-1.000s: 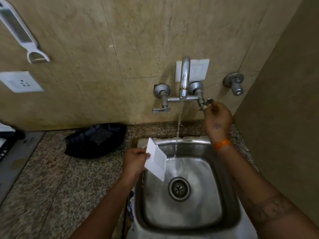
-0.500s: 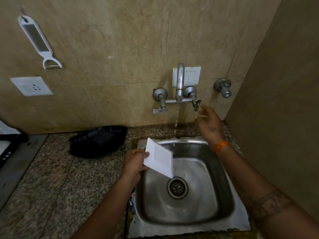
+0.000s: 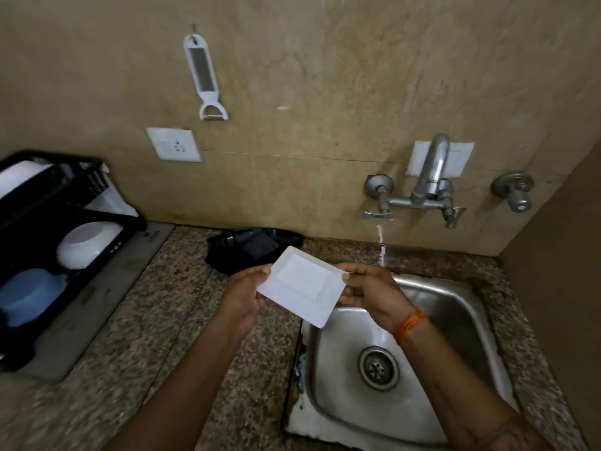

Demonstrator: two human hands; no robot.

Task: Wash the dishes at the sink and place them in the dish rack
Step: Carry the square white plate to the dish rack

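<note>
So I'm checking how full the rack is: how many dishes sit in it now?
3 visible: a white plate upright at the dish rack's back, a white bowl mid-rack, a blue bowl nearest. More may be hidden past the left edge.

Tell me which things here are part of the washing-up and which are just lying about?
Part of the job: square white plate, held by left hand and right hand; sink; tap; black dish rack.

Just about: hanging peeler, wall socket, black tray.

Dim warm light; glare on steel sink; motion blur; wide-angle bending at edges.
</note>
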